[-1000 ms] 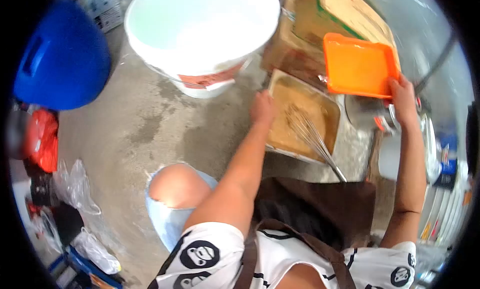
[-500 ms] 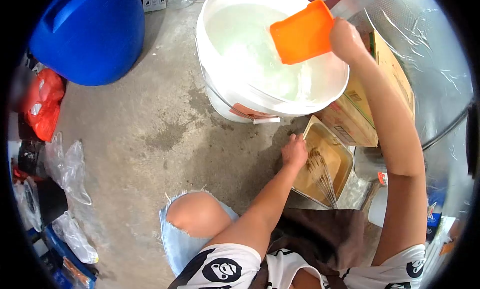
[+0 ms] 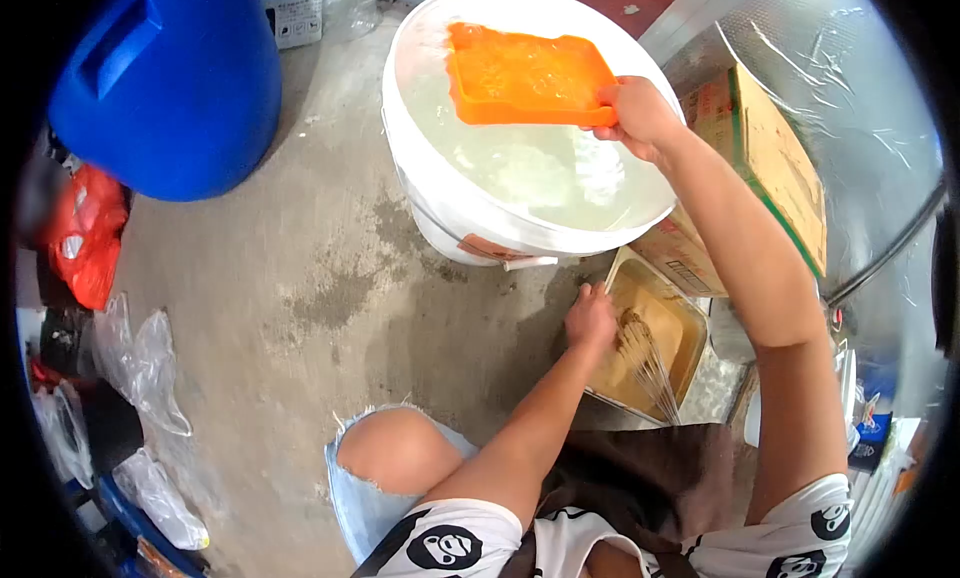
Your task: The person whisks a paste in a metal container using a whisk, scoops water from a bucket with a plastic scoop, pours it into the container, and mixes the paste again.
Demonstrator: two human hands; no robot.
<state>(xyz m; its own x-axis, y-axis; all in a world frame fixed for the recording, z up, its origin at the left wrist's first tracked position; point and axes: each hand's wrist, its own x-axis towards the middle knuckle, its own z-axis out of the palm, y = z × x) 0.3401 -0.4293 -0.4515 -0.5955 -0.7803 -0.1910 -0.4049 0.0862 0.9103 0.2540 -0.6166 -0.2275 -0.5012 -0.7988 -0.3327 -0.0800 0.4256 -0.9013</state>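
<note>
My right hand (image 3: 640, 118) is closed on the near right corner of an orange plastic tray (image 3: 530, 112). Clear water fills the tray, which I hold nearly level over a large white bucket (image 3: 415, 183) of cloudy, pale-green water. Low on the right, my left hand (image 3: 590, 319) grips the left rim of a rectangular metal pan (image 3: 697, 350). Inside the pan lies thin tan liquid, with a wire whisk (image 3: 655, 378) leaning in it, its far end hidden by my dark apron.
A blue barrel (image 3: 190, 108) stands on the concrete floor at upper left. Cardboard boxes (image 3: 780, 168) sit right of the bucket, beside a silvery sheet (image 3: 860, 88). Along the left edge lie a red bag (image 3: 85, 238) and clear plastic bags (image 3: 140, 358).
The orange tray has swung left and levelled out; it was steeply tilted and now holds water. My left hand has stayed at the pan's rim. The view has shifted slightly.
</note>
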